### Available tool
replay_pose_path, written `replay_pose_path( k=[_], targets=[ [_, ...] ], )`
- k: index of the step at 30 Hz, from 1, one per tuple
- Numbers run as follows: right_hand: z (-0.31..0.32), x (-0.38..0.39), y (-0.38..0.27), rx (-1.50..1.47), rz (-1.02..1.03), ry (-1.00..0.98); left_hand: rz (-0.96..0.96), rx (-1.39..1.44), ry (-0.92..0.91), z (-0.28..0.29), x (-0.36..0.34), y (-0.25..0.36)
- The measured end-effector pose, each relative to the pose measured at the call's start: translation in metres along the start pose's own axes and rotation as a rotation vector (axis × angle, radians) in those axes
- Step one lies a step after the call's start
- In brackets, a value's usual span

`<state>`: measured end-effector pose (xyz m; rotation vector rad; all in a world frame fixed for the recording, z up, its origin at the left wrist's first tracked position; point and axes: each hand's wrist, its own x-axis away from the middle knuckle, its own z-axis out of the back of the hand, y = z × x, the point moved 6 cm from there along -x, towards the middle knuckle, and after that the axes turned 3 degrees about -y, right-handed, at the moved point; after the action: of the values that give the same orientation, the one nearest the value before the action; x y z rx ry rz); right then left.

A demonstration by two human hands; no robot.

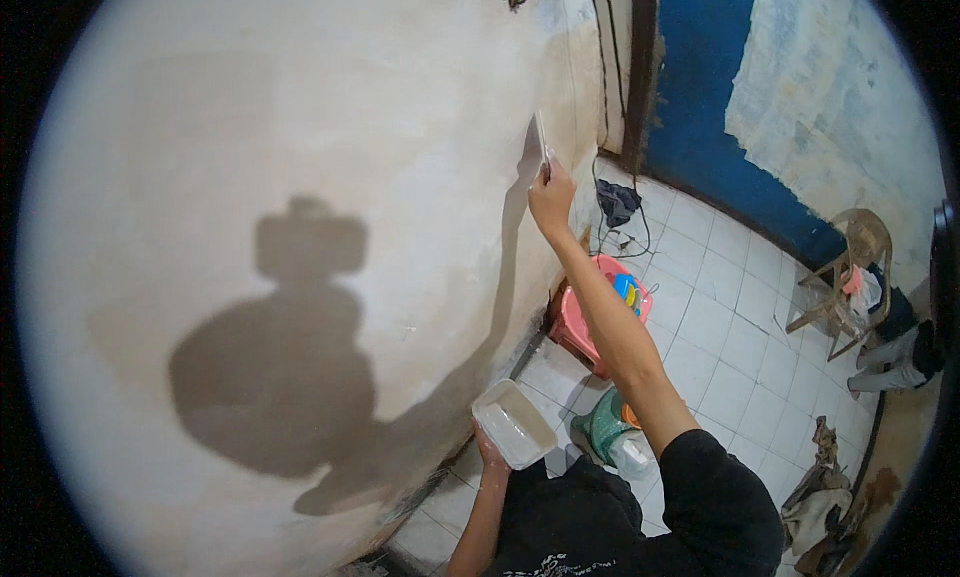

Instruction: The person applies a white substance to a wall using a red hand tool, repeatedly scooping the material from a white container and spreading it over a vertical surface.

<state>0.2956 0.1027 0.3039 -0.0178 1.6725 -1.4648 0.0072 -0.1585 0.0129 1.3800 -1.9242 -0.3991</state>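
My right hand (551,199) is raised at arm's length and grips a thin flat scraper blade (541,137), its edge held against the pale plastered wall (300,127). My left hand (491,451) is low near my chest and holds a white rectangular tray (513,423) from underneath, level, with pale paste inside. My shadow and the arm's shadow fall across the wall.
A pink plastic stool (577,325) with small coloured items on it stands by the wall's foot. A green bag (603,427) sits on the white tiled floor (730,367). Cables and dark cloth (616,203) lie near the blue wall (700,87). A plastic chair (850,267) stands at right.
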Motion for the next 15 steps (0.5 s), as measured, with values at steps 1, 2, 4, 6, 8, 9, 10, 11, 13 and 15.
replay_pose_path(
  k=[1, 2, 4, 6, 8, 9, 10, 11, 13, 15],
  targets=[
    [-0.007, -0.001, -0.005, -0.007, 0.027, -0.019, 0.004, 0.031, -0.02, 0.005, 0.001, 0.0],
    [-0.014, 0.0, -0.01, -0.012, 0.054, -0.038, 0.011, 0.063, -0.04, 0.01, 0.001, -0.001],
    [-0.028, 0.047, -0.02, 0.051, 0.135, -0.067, 0.025, 0.12, -0.069, 0.006, 0.002, -0.003],
    [-0.026, 0.108, -0.034, -0.076, 0.198, -0.102, 0.028, 0.165, -0.091, -0.006, 0.004, 0.001],
    [-0.017, 0.137, -0.044, -0.087, 0.166, -0.208, 0.029, 0.127, -0.052, 0.002, 0.004, 0.009],
    [-0.007, 0.14, -0.044, -0.114, 0.171, -0.172, 0.033, 0.112, -0.033, 0.001, 0.005, 0.011],
    [0.002, 0.141, -0.044, -0.144, 0.175, -0.136, 0.021, 0.089, -0.009, 0.001, 0.008, 0.014],
    [0.005, 0.131, -0.029, -0.184, -0.008, -0.146, 0.007, 0.064, 0.017, 0.002, 0.014, 0.018],
    [0.012, 0.092, 0.012, 0.071, 0.01, -0.054, -0.003, 0.044, 0.036, 0.001, 0.019, 0.019],
    [0.01, 0.052, 0.033, 0.164, -0.139, -0.07, -0.009, 0.045, 0.053, 0.017, 0.022, 0.024]
  ],
)
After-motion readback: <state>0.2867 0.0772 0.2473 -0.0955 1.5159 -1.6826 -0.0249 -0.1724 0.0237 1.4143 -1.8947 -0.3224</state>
